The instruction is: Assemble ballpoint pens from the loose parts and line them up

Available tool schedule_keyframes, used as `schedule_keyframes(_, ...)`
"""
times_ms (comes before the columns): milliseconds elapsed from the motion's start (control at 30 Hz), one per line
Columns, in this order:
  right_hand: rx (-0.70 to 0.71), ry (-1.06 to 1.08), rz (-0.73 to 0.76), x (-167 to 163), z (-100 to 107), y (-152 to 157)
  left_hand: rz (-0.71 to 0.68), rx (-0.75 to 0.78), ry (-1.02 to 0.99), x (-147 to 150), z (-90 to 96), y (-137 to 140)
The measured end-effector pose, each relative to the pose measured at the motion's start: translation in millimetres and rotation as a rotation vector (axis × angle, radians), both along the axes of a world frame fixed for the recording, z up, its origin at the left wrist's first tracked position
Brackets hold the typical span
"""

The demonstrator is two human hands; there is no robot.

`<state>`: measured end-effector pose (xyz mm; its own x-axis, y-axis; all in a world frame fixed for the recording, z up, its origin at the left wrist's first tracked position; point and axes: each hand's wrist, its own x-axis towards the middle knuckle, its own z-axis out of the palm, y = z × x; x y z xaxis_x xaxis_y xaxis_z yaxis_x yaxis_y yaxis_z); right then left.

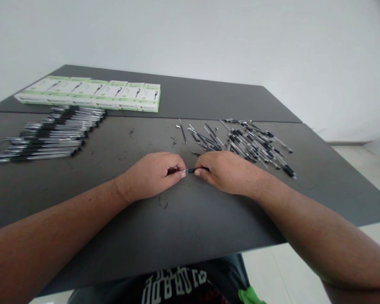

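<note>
Pen (191,171) pinched between left hand (155,175) and right hand (229,171), each grip narrow around it, and uneven pressure could spring it loose onto the bench (190,223)!

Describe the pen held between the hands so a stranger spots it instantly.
On the dark grey table, find where the left hand and right hand nearly meet. The pen lies crosswise between them, a short black section showing in the gap. Unlike the lined-up pens at left and scattered pen parts beyond the right hand, it is held.
</note>
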<state>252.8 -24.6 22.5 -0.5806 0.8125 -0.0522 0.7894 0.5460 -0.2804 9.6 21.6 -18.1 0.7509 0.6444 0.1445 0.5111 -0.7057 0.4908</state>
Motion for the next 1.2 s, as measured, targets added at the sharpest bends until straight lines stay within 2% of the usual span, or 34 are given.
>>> schedule_keyframes(167,-0.011,0.074,-0.035,1.1,-1.1,-0.6,0.002,0.010,-0.004,0.3,-0.1,-0.4)
schedule_keyframes(367,0.001,-0.018,-0.003,0.7,-0.6,-0.8,-0.006,0.009,0.005,0.1,1.7,-0.8)
schedule_keyframes(567,-0.025,0.059,-0.047,0.8,0.0,0.1,-0.010,0.009,-0.004,0.3,2.0,-0.6)
schedule_keyframes(800,-0.011,-0.005,0.018,0.1,-0.9,0.6,-0.016,0.012,-0.002,0.0,0.8,-0.1)
schedule_keyframes(967,-0.018,0.047,-0.056,0.7,0.1,-0.3,-0.009,0.011,-0.001,0.0,0.7,0.0)
schedule_keyframes(1200,-0.004,-0.034,0.009,-0.4,0.3,0.0,-0.012,0.011,0.001,0.1,1.0,0.4)
